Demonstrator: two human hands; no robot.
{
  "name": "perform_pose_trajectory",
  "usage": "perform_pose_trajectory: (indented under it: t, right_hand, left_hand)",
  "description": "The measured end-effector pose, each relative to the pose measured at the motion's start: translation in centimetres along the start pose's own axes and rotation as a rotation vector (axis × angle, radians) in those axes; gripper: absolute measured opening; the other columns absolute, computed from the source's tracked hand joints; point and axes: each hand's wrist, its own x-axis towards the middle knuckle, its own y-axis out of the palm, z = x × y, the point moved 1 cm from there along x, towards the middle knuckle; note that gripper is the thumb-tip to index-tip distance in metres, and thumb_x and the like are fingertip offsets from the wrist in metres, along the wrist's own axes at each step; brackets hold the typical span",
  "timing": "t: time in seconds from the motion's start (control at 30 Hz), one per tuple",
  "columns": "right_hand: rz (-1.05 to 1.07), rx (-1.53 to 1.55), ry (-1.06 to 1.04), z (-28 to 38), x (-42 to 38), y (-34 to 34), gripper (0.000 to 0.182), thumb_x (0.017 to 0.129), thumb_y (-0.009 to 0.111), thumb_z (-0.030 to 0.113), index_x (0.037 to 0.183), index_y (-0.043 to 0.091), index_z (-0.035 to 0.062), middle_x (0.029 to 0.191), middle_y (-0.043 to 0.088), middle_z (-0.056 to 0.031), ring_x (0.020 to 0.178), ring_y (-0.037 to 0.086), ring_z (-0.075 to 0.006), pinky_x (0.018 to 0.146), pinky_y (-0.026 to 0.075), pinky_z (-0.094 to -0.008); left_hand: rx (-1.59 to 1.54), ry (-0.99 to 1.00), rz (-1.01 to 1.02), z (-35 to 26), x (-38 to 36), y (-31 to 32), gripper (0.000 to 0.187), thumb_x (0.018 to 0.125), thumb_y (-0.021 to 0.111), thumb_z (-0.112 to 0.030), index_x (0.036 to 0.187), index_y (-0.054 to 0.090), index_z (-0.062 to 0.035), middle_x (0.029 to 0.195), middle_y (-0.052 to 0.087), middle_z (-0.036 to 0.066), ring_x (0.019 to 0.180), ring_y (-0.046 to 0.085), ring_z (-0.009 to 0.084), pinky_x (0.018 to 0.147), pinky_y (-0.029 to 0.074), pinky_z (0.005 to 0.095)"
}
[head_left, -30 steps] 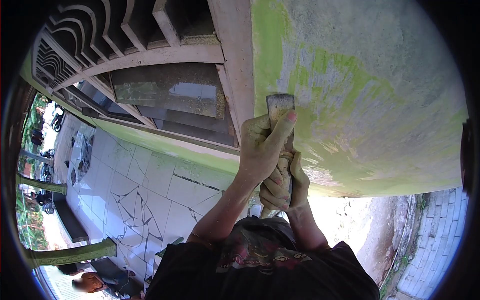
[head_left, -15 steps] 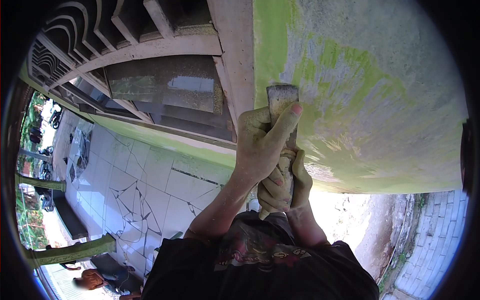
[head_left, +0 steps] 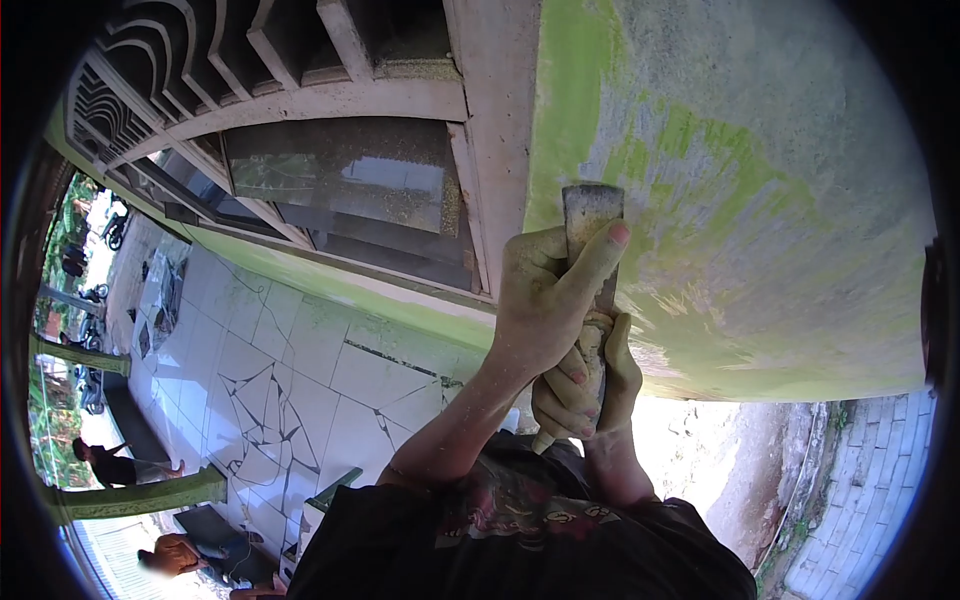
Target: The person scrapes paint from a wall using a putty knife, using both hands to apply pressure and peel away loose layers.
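Note:
Both my hands are wrapped around a paint scraper point(head_left: 594, 212) with a flat, worn metal blade. My left hand point(head_left: 548, 295) is the upper one, closed round the blade's shank with its thumb laid along the metal. Below it, my right hand point(head_left: 618, 375) grips the handle point(head_left: 590, 355), fingers curled over it. Dust coats both hands. The blade's broad edge points up at the green wall point(head_left: 690, 250), overlapping the painted strip beside the window frame point(head_left: 500, 130). Around the blade the wall shows patchy green paint with grey scraped areas.
To the left is a window with a hinged glass pane point(head_left: 345, 180) and slatted vents above. A tiled porch floor point(head_left: 300, 370) with dark cracked-tile patterns lies below. Two people point(head_left: 115, 462) are by the green pillars point(head_left: 190, 490). Paving point(head_left: 860, 500) runs at right.
The view has shifted, so the wall, hands and scraper sit slightly further right and lower. The grip is the same. A person in a dark top now shows by the pillar at left.

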Motion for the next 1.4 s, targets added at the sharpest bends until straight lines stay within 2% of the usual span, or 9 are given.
perform_pose_trajectory:
  t: [0.13,0.23,0.33,0.5,0.6,0.67,0.97,1.03,1.4]
  right_hand:
    - [0.051,-0.033,0.029,0.1,0.4,1.4,0.062,0.094,0.024,0.062,0.079,0.041,0.0045,0.045,0.035,-0.0016,0.027,0.032,-0.013,0.03,0.03,-0.0266]
    - [-0.057,-0.033,-0.013,-0.3,0.0,0.8,0.062,0.095,0.022,0.061,0.079,0.042,0.0054,0.047,0.037,-0.0018,0.029,0.034,-0.0121,0.029,0.029,-0.0255]
    - [-0.077,-0.102,-0.013,0.1,1.3,2.4,0.061,0.095,0.023,0.061,0.078,0.041,0.0052,0.046,0.036,-0.0015,0.027,0.032,-0.012,0.028,0.028,-0.0249]
    - [-0.037,0.011,-0.015,-0.6,0.1,0.5,0.061,0.096,0.022,0.06,0.079,0.042,0.0049,0.048,0.038,-0.0018,0.029,0.034,-0.0119,0.03,0.033,-0.0252]
    - [-0.132,-0.062,-0.002,-1.1,-0.3,0.5,0.064,0.094,0.018,0.064,0.08,0.041,0.005,0.046,0.035,-0.0007,0.028,0.033,-0.0127,0.031,0.027,-0.0263]
    - [-0.083,-0.085,0.028,-0.8,0.6,2.1,0.064,0.095,0.018,0.063,0.08,0.041,0.0051,0.045,0.034,-0.0005,0.028,0.033,-0.0126,0.031,0.025,-0.0258]
    - [-0.041,-0.092,-0.002,-0.4,0.8,1.3,0.058,0.098,0.021,0.057,0.079,0.043,0.0063,0.047,0.036,-0.0001,0.028,0.033,-0.011,0.028,0.029,-0.0246]
    - [-0.048,-0.009,0.04,-0.2,1.1,1.6,0.063,0.095,0.02,0.063,0.078,0.041,0.0054,0.044,0.033,0.0,0.027,0.033,-0.0129,0.029,0.028,-0.0265]
    - [-0.014,0.104,0.019,-1.1,0.3,0.8,0.064,0.094,0.02,0.064,0.08,0.042,0.0048,0.046,0.035,-0.0002,0.03,0.035,-0.0123,0.031,0.029,-0.0257]
  left_hand:
    - [-0.055,0.008,0.024,-0.7,-0.1,0.1,0.038,0.094,0.061,-0.022,0.06,0.052,-0.0078,0.052,0.043,-0.008,0.048,0.033,-0.001,0.041,0.023,0.0214]
    - [-0.011,0.074,0.026,-0.2,0.1,0.0,0.038,0.094,0.061,-0.022,0.059,0.053,-0.0078,0.052,0.045,-0.007,0.046,0.033,-0.0005,0.04,0.023,0.0214]
    - [-0.065,-0.048,0.009,-1.7,0.6,0.1,0.038,0.094,0.061,-0.022,0.06,0.053,-0.0079,0.053,0.045,-0.008,0.047,0.034,-0.0009,0.041,0.024,0.0211]
    - [-0.001,0.001,0.006,0.1,0.0,-0.4,0.039,0.093,0.062,-0.022,0.058,0.053,-0.0073,0.052,0.045,-0.008,0.047,0.036,-0.0007,0.041,0.026,0.0202]
    - [0.022,-0.028,-0.029,0.2,-0.6,-0.7,0.038,0.093,0.062,-0.023,0.059,0.054,-0.0067,0.053,0.046,-0.008,0.048,0.036,-0.0008,0.041,0.027,0.0203]
    - [-0.05,-0.084,-0.07,-1.8,-0.3,-0.1,0.038,0.093,0.062,-0.022,0.059,0.055,-0.0067,0.054,0.046,-0.008,0.049,0.036,-0.0008,0.042,0.026,0.0209]
    - [-0.01,0.039,-0.075,-1.5,-0.2,0.2,0.037,0.093,0.062,-0.021,0.06,0.054,-0.0066,0.055,0.045,-0.008,0.049,0.035,-0.0002,0.043,0.027,0.0208]
    - [-0.048,0.053,-0.09,-1.8,0.0,0.1,0.037,0.093,0.062,-0.021,0.06,0.054,-0.007,0.055,0.045,-0.008,0.049,0.035,-0.0001,0.042,0.026,0.021]
    - [0.055,0.065,-0.043,-0.8,0.5,-0.5,0.039,0.093,0.062,-0.022,0.058,0.053,-0.0069,0.055,0.044,-0.008,0.049,0.033,0.0001,0.042,0.023,0.0215]
